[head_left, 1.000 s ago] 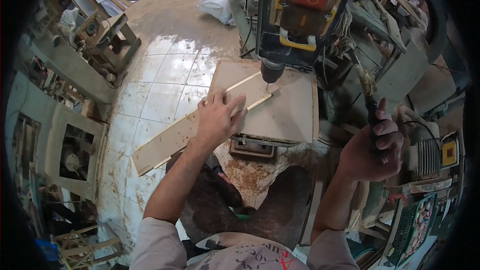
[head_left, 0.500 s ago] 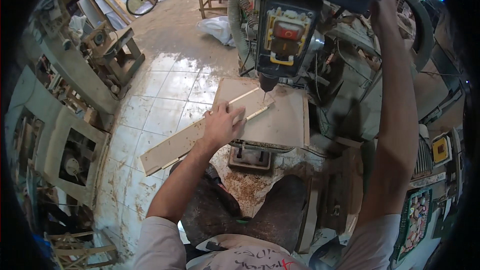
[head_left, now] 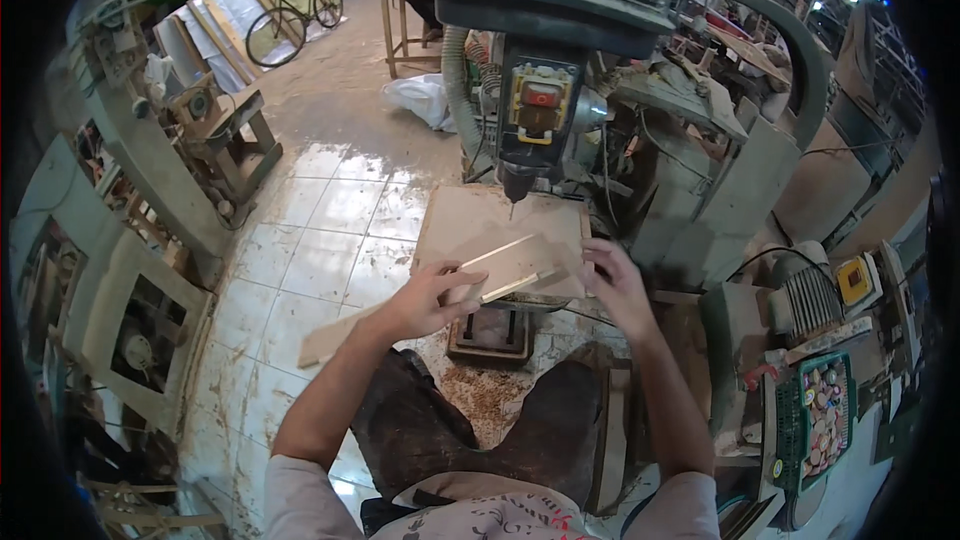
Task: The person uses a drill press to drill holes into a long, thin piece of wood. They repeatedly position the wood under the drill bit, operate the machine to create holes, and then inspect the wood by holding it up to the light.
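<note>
A long pale wooden board (head_left: 520, 260) with lighter strips along its edges lies slantwise on the drill press table (head_left: 455, 215). Its far end is on the table, and its other end (head_left: 330, 338) reaches past my left forearm over the floor. My left hand (head_left: 425, 302) grips the board from above, fingers and thumb toward its two edges. Holding nothing, my right hand (head_left: 618, 285) is beside the table's right edge with loosely bent, parted fingers. The drill bit (head_left: 512, 210) hangs from the chuck (head_left: 516, 180) beyond the board's far end.
The drill press head (head_left: 545, 90) with its switch box stands straight ahead. Sawdust (head_left: 480, 380) covers the tiles between my legs. A green crate (head_left: 820, 420) of small round pieces is at right, beside a motor (head_left: 805, 295). Benches and a frame (head_left: 140, 320) line the left.
My right hand has come down from high on the press's right side to the table edge. The board has shifted toward me, out from beneath the bit, with my left hand on it.
</note>
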`<state>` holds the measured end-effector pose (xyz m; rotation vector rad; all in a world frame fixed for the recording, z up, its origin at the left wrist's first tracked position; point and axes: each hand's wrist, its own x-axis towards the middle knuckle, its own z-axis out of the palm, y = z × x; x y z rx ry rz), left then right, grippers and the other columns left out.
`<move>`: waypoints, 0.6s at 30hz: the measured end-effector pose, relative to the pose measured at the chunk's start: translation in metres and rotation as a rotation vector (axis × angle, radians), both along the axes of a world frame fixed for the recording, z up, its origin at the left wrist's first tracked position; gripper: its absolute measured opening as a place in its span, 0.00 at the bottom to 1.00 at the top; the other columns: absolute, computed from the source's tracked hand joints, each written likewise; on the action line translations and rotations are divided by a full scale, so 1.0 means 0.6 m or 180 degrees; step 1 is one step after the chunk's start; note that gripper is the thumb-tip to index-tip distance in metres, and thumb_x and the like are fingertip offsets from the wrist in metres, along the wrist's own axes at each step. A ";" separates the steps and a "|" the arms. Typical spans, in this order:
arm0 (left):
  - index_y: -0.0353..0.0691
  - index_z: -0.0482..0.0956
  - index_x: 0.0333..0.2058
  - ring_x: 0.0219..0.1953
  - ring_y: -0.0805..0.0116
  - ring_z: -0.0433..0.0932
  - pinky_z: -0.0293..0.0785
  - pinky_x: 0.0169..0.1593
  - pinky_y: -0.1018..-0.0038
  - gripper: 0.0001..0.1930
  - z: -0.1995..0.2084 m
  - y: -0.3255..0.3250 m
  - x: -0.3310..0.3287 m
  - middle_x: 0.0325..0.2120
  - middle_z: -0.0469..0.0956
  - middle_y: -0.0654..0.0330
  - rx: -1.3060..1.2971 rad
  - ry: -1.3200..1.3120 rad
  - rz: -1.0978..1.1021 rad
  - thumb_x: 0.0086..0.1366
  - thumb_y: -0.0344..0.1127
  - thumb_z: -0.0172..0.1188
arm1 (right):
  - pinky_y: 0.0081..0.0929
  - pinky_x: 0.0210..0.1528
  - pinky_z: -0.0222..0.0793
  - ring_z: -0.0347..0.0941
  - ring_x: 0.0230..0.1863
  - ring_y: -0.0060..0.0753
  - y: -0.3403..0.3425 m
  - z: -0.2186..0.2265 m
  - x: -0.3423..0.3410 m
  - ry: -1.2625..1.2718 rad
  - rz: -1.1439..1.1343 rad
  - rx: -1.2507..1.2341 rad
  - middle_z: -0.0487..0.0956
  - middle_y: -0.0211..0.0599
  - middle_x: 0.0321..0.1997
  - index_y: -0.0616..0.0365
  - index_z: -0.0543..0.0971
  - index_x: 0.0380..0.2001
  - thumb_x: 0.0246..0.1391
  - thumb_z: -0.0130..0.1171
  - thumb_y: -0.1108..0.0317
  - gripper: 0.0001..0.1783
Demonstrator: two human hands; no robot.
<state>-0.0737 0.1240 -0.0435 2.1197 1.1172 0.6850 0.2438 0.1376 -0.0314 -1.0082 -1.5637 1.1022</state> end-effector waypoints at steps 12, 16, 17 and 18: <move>0.39 0.62 0.61 0.56 0.71 0.67 0.69 0.54 0.71 0.27 0.084 -0.126 0.088 0.53 0.68 0.58 -0.0389 -0.2245 -0.0286 0.66 0.36 0.57 | 0.23 0.55 0.65 0.68 0.51 0.23 -0.080 0.206 -0.097 0.1081 0.0450 0.0602 0.73 0.32 0.48 0.61 0.70 0.51 0.57 0.57 0.74 0.18; 0.41 0.59 0.63 0.57 0.68 0.65 0.65 0.58 0.66 0.29 0.051 -0.164 0.073 0.54 0.67 0.58 -0.0450 -0.2373 -0.0277 0.66 0.38 0.57 | 0.22 0.53 0.65 0.68 0.48 0.22 -0.098 0.191 -0.123 0.0794 0.0430 0.0658 0.73 0.32 0.46 0.61 0.72 0.48 0.55 0.60 0.72 0.17; 0.41 0.58 0.63 0.58 0.67 0.65 0.64 0.59 0.65 0.29 0.048 -0.173 0.068 0.54 0.66 0.58 -0.0494 -0.2426 -0.0271 0.66 0.38 0.57 | 0.22 0.52 0.65 0.68 0.48 0.22 -0.103 0.189 -0.130 0.0692 0.0424 0.0710 0.73 0.32 0.46 0.61 0.72 0.47 0.55 0.61 0.71 0.17; 0.41 0.56 0.63 0.60 0.66 0.62 0.62 0.61 0.64 0.29 0.048 -0.180 0.062 0.56 0.63 0.58 -0.0509 -0.2357 -0.0245 0.67 0.37 0.56 | 0.21 0.51 0.65 0.68 0.47 0.21 -0.110 0.190 -0.139 0.0686 0.0361 0.0758 0.73 0.31 0.44 0.61 0.73 0.46 0.53 0.63 0.70 0.18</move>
